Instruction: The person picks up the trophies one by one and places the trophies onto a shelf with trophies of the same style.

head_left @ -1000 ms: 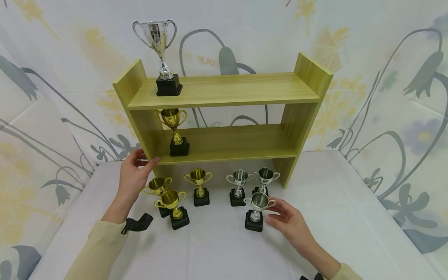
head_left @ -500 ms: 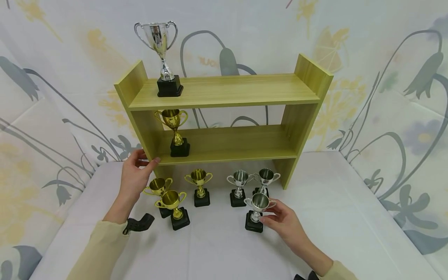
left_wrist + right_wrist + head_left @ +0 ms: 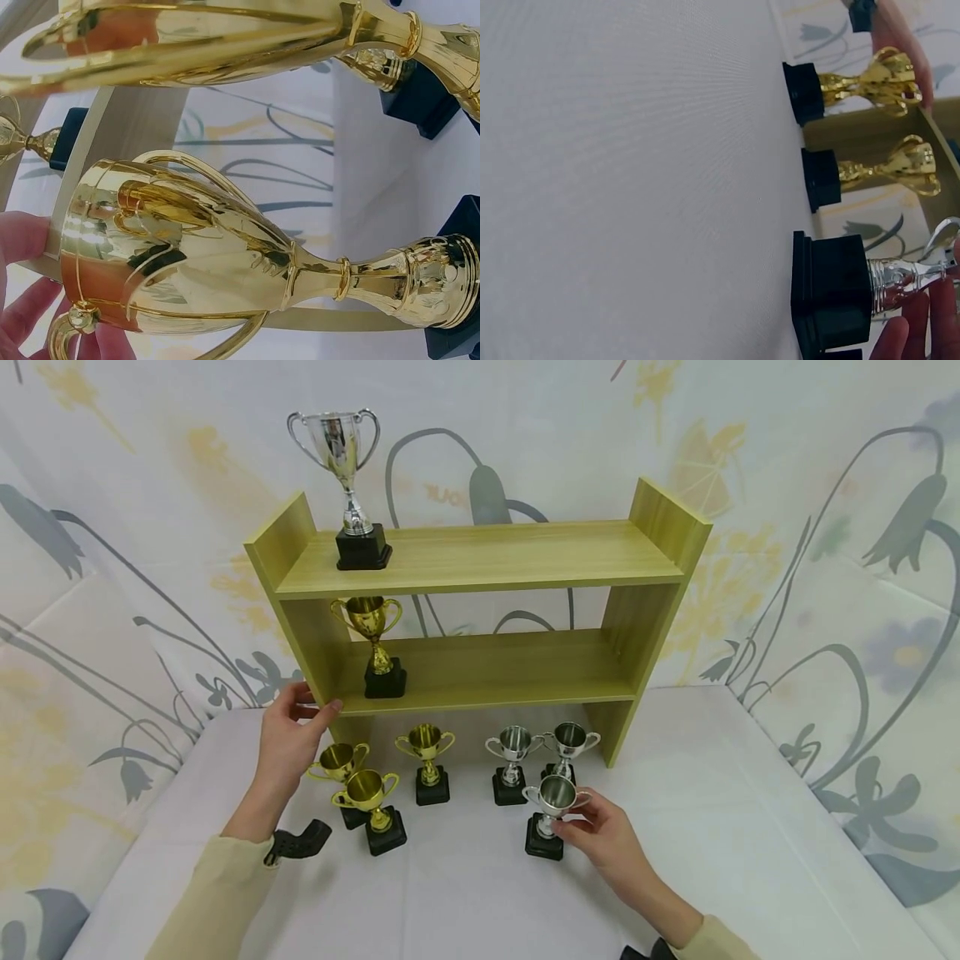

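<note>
My right hand pinches the front small silver trophy cup by its stem, thumb in front. Its black base stands on the white cloth in the right wrist view. Two more small silver cups, one at left and one at right, are just behind it. My left hand grips the wooden shelf at its left side, thumb on the front edge and fingers around the side panel. Below that hand are two small gold cups, the nearer partly hiding the other.
A third small gold cup stands under the shelf's front. On the middle board is a larger gold cup, and a tall silver one tops the left end. White cloth covers the table; a patterned curtain hangs behind.
My right thumb and fingers have closed from beside the front silver cup onto its stem, the hand shifting slightly left. My left hand keeps its grip on the shelf.
</note>
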Demonstrator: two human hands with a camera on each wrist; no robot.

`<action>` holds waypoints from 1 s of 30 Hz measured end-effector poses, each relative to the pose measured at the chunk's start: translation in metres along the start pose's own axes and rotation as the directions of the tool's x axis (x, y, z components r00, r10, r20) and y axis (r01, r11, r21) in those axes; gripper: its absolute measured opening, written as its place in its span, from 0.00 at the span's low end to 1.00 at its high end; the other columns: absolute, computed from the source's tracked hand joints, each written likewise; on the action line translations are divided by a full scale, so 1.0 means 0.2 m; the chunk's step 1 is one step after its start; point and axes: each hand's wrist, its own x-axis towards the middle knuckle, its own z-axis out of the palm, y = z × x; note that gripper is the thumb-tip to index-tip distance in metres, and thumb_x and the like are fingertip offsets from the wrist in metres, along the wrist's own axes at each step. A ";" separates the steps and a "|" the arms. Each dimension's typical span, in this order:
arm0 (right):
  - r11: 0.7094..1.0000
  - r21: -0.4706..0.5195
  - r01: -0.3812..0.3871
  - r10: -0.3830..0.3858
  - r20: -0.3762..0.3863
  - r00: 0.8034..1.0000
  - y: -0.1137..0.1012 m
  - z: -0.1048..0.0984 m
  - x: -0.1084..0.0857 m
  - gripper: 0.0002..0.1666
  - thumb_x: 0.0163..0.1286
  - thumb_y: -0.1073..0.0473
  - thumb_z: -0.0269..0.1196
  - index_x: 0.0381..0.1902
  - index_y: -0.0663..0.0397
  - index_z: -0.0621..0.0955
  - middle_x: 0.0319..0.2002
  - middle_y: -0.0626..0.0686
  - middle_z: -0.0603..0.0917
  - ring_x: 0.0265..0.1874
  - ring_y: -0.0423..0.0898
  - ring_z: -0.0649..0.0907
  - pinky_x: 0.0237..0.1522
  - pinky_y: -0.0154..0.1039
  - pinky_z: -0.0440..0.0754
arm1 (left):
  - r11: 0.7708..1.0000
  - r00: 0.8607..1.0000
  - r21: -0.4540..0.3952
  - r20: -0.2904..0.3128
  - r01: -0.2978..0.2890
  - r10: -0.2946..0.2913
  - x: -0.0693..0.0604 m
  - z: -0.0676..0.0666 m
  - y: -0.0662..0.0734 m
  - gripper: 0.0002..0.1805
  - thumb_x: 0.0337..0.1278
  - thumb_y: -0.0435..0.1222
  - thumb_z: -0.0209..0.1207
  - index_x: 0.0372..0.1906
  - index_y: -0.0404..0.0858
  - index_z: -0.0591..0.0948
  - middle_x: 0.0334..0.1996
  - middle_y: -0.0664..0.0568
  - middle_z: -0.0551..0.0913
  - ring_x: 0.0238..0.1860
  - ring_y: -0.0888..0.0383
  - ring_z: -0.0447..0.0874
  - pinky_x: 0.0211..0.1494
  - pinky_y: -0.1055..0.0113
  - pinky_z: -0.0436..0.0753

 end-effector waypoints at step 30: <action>1.000 0.003 0.015 -0.015 -0.084 0.996 0.04 0.03 0.02 0.15 0.57 0.78 0.67 0.43 0.75 0.79 0.39 0.44 0.85 0.40 0.38 0.84 0.42 0.33 0.83 | 0.999 0.999 -0.026 -0.009 -0.031 0.031 0.00 0.01 -0.01 0.24 0.66 0.40 0.61 0.62 0.33 0.74 0.50 0.42 0.76 0.44 0.55 0.72 0.43 0.66 0.72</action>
